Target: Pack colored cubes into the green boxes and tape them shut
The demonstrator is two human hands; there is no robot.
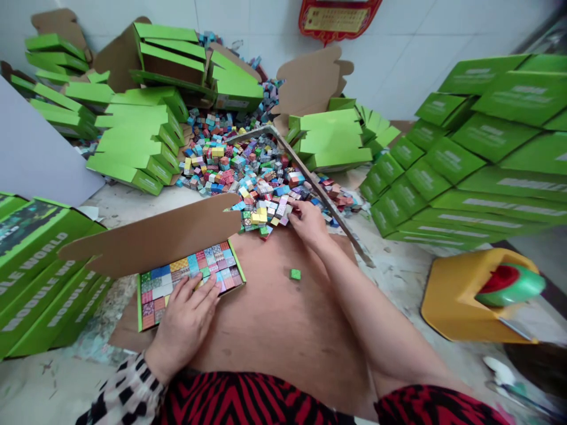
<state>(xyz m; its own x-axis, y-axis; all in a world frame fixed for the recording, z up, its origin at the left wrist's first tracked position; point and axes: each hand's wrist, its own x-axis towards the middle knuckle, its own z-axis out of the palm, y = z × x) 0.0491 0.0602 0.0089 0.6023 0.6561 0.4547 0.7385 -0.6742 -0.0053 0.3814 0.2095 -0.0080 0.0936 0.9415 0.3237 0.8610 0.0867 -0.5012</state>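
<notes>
My left hand [190, 313] rests on the rows of printed cubes inside an open green box [241, 276]. Its fingers are stretched out flat over the cubes [179, 264], and no cube is gripped. At the front edge of a heap of loose printed cubes [248, 171], my right hand [310, 224] has its thumb and fingers curled together beside lilac cubes. What lies between those fingertips cannot be made out. A single green cube [295, 274] sits alone on the brown board [266, 330]. The box's cardboard flap [155, 236] stands raised behind it.
A strip frame [319, 192] borders the heap on the right. Stacked green boxes stand at left [48, 277] and right [478, 153]. Opened green boxes [133, 136] lie behind. A yellow tape dispenser [460, 295] with green tape is at right. A red sign [339, 20] hangs on the wall.
</notes>
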